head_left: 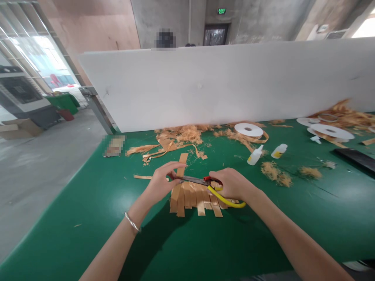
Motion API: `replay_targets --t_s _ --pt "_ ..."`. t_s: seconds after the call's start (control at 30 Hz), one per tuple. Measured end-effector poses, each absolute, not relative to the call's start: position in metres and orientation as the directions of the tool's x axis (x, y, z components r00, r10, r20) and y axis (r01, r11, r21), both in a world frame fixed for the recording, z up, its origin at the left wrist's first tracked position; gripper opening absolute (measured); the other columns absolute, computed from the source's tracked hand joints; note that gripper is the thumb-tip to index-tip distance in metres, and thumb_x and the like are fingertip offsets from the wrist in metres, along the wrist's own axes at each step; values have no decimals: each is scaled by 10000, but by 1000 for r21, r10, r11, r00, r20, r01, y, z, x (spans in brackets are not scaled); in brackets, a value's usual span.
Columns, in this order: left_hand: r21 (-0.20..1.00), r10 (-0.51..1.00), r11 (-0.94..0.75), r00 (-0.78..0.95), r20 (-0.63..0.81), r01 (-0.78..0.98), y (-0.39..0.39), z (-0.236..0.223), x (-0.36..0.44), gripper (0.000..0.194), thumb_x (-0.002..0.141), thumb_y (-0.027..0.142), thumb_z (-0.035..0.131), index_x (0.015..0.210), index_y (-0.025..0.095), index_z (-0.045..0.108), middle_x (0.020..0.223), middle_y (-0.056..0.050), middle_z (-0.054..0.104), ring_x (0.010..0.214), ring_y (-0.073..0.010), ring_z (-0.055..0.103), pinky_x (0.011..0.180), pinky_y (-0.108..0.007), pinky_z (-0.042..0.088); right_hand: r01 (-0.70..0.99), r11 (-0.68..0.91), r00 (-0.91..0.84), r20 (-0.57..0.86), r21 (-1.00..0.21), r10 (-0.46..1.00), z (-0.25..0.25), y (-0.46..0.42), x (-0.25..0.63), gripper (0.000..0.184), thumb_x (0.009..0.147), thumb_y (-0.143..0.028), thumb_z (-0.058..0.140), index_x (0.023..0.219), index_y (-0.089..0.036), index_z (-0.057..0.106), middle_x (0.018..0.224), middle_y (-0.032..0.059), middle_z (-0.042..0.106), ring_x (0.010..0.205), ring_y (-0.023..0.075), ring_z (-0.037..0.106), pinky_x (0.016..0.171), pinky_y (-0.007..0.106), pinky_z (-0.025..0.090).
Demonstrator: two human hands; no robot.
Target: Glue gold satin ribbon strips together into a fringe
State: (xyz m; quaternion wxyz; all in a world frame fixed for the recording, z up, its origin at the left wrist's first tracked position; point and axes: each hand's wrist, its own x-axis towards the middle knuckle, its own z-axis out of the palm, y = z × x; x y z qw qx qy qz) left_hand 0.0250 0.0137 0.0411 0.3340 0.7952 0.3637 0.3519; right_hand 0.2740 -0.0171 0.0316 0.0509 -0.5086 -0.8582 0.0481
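Note:
My right hand (234, 182) is closed round scissors (225, 200) with yellow and red handle grips. Their blades point left and lie across a tan ribbon strip (183, 160). My left hand (164, 179) pinches that strip between thumb and fingers, close to the blade tips. Below both hands, several cut ribbon pieces (190, 195) lie side by side in an overlapping row on the green table (88, 218). Whether the blades are closed on the strip I cannot tell. A thin loose strip (142, 177) lies just left of my left hand.
Shredded tan fibre (190, 134) lies along the white partition (205, 86). Right of it are a ribbon spool (248, 130), a glue bottle (255, 155), a second bottle (279, 151), more spools (332, 132) and a black flat object (357, 160). A person's head shows behind the partition.

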Motion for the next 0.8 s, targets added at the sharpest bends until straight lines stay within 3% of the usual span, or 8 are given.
replay_targets --t_s 0.5,0.8 --pt "785 809 -513 502 307 347 14 40 24 366 741 172 606 1096 262 600 1114 -47 566 635 -76 502 645 -265 511 874 476 -477 15 -103 879 31 -19 274 91 772 -245 453 712 -187 490 552 5 499 464 101 330 491 247 155" --pt "798 813 -502 497 303 334 15 39 24 374 734 175 623 1095 270 602 1132 -45 560 629 -70 496 638 -258 506 877 470 -473 -4 -95 881 32 -19 273 133 790 -265 440 708 -182 504 564 21 521 477 107 364 496 254 154"
